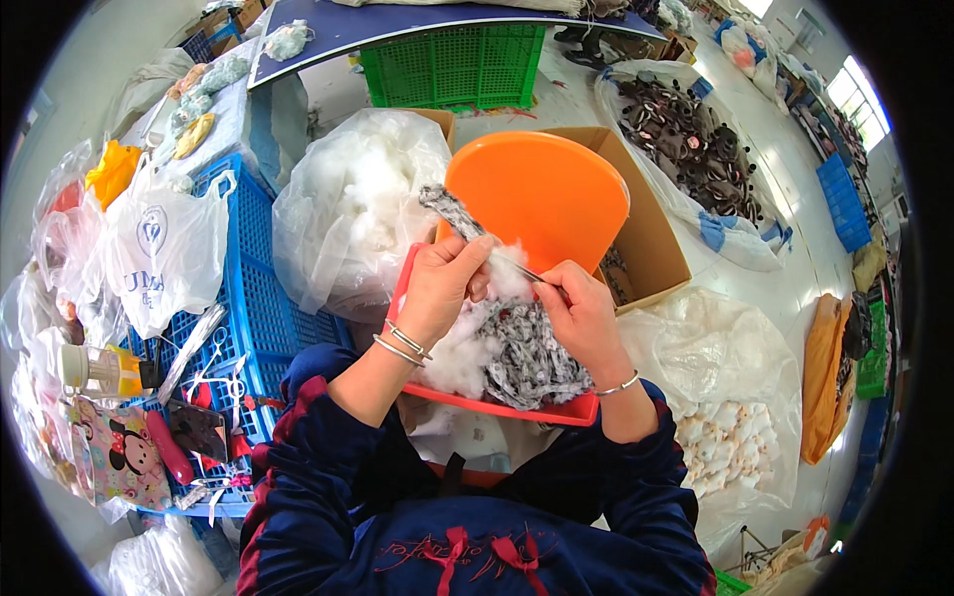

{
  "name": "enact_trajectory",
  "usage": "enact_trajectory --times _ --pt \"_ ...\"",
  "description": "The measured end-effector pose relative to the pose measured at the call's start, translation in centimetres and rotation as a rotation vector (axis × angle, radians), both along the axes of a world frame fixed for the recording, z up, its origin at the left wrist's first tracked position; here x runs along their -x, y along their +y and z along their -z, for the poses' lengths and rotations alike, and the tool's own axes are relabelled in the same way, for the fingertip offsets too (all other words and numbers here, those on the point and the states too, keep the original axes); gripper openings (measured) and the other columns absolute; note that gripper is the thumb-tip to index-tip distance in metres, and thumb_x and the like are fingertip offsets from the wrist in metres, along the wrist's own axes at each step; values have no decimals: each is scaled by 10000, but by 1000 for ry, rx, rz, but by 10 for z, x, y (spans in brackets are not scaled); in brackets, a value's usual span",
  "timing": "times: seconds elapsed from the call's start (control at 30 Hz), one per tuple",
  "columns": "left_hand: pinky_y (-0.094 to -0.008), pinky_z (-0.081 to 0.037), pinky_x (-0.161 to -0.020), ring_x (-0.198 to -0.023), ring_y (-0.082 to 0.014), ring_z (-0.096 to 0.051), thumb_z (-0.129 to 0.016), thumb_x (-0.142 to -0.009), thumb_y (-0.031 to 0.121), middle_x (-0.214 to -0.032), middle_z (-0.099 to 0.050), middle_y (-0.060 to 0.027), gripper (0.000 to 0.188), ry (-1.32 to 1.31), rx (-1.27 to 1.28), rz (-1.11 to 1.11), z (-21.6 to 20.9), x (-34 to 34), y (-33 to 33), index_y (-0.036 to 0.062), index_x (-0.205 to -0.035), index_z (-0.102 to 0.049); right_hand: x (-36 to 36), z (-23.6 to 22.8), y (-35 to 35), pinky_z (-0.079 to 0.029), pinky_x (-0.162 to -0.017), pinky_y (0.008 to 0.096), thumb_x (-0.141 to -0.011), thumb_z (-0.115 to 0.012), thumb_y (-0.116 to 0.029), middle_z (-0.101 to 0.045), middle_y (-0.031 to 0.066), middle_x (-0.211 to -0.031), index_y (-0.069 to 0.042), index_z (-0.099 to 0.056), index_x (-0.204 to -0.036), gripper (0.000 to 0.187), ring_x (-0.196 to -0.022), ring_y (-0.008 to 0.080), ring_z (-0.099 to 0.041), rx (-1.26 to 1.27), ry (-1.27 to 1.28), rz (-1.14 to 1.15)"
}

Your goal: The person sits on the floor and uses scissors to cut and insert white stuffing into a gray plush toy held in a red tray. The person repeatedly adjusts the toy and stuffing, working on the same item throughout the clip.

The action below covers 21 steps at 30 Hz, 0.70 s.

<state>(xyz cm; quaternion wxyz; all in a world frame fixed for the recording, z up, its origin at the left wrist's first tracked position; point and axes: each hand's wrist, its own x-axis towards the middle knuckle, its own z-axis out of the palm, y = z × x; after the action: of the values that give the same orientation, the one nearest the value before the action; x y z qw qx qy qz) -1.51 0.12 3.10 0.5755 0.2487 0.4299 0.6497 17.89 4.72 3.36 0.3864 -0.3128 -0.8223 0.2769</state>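
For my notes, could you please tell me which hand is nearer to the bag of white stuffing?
Left: the left hand is just right of the bag; the right hand is farther right.

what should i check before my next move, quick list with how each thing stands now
1. Left hand has a grip on the grey fabric piece: ok, pinched near its lower end.
2. Right hand has hold of the thin tool: ok, between thumb and fingers.
3. Tool tip seated in the piece: cannot tell, the left fingers cover that spot.
4. White filling close by: ok, loose in the red tray below the hands.
5. Filling kept apart from the grey pile: not ok, they touch in the tray.
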Motion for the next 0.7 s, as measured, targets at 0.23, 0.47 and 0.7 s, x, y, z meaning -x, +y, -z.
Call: enact_trajectory --times 0.23,0.47,0.7 --pt "-230 -372 -457 -486 -66 -468 -663 -923 229 -580 -524 -2 339 256 6 70 5 -10 -3 49 -663 -542 5 5 -6 -428 -548 291 -860 -655 -33 -565 102 -704 -1 -579 -861 82 -593 170 -552 161 66 11" --pt "-237 -375 -485 -512 -73 -482 -637 -930 165 -572 -526 -1 284 274 -56 53 0 13 1 50 -679 -571 2 -1 -5 -415 -548 252 -879 -639 -28 -567 40 -688 8 -585 -871 66 -595 89 -510 217 84 -15" --pt "-239 -419 -515 -536 -90 -525 -633 -932 165 -598 -573 -22 276 285 -53 166 8 -13 -7 17 -700 -609 12 19 -11 -399 -552 235 -900 -625 -46 -546 10 -687 5 -570 -883 77 -608 49 -467 434 374 -84"
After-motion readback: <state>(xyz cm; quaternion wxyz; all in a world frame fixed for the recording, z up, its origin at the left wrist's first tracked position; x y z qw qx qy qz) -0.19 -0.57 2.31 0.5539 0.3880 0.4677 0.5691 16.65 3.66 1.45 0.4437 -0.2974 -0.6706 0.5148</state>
